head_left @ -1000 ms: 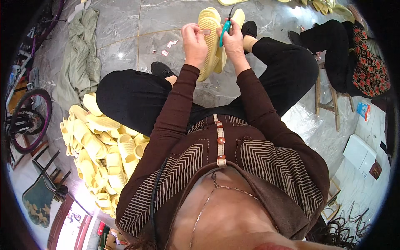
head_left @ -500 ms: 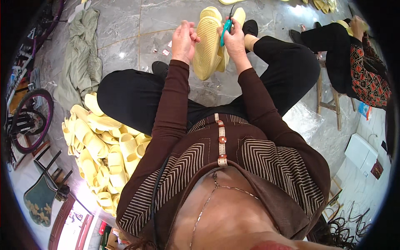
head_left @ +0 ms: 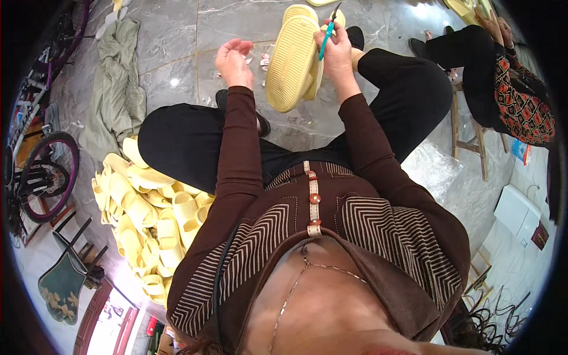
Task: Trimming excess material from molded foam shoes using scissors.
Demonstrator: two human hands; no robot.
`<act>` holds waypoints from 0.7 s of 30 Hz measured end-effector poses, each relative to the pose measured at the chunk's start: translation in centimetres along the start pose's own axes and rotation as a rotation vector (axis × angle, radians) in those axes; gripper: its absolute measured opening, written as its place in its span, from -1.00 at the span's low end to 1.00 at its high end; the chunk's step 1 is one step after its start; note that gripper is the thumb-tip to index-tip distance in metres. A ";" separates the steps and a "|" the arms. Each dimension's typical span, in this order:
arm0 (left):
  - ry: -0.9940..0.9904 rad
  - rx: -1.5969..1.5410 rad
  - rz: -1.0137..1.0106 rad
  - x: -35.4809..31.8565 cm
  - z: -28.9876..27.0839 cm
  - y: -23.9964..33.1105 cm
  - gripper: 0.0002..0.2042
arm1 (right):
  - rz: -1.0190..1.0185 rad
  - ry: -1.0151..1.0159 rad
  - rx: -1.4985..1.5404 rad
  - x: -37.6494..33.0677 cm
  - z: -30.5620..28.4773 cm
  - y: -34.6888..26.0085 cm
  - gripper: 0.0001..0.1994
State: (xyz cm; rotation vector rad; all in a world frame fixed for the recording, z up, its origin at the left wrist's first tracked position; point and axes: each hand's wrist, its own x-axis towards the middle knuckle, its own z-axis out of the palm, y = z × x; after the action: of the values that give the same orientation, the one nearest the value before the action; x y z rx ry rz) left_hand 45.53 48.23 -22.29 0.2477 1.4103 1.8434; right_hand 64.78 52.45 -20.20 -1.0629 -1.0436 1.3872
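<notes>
My right hand (head_left: 336, 58) is closed around a pair of teal-handled scissors (head_left: 326, 41), whose dark tip points away from me. Just left of that hand is a pale yellow slipper (head_left: 289, 68), its ribbed sole towards me. More yellow slipper shows behind it, partly covered by the front one and by my right hand. Whether the right fingers also touch the slippers I cannot tell. My left hand (head_left: 235, 62) is held up to the left of the slippers, apart from them, its fingers loosely bent and spread with nothing in them.
A heap of yellow slippers (head_left: 157, 225) lies by my left knee. Behind it is a crumpled grey-green cloth (head_left: 115, 89); a bicycle wheel (head_left: 50, 176) stands further left. At the right another person (head_left: 473, 71) sits near a wooden stool (head_left: 467, 142). Small scraps (head_left: 264, 61) lie on the floor.
My left hand has moved left, away from the slippers, and its fingers have spread. The slippers have shifted slightly left. The scissors in my right hand have tilted.
</notes>
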 end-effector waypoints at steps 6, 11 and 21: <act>0.182 0.231 -0.003 1.3 -1.7 -1.1 -0.78 | 0.004 0.015 0.106 0.6 -0.9 0.0 -0.56; 0.036 0.254 0.023 2.7 -3.0 -2.4 -0.68 | -0.071 0.057 0.123 1.0 -1.4 -0.1 -0.56; -0.196 0.743 0.403 3.6 -3.9 -3.0 -0.51 | -0.174 0.125 0.063 2.4 -2.7 -1.5 -0.56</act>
State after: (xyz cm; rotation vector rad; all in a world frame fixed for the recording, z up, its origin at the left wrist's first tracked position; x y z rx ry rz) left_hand 42.28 48.06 -27.38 1.1200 1.9488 1.4465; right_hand 67.57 55.04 -19.49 -0.9755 -0.9708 1.1911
